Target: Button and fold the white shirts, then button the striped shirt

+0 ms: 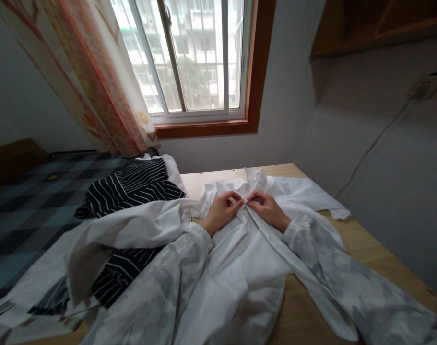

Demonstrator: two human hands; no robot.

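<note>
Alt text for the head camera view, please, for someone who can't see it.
A person's left hand and right hand pinch a white cloth shirt on a pale wooden table; black cloth with white stripes lies at left.

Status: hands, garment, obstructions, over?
Left hand and right hand pinching white long-sleeved fabric garment, fingertips close together. Garment rumpled across pale wooden table. Black-and-white striped cloth at left, apart from both hands.
</note>
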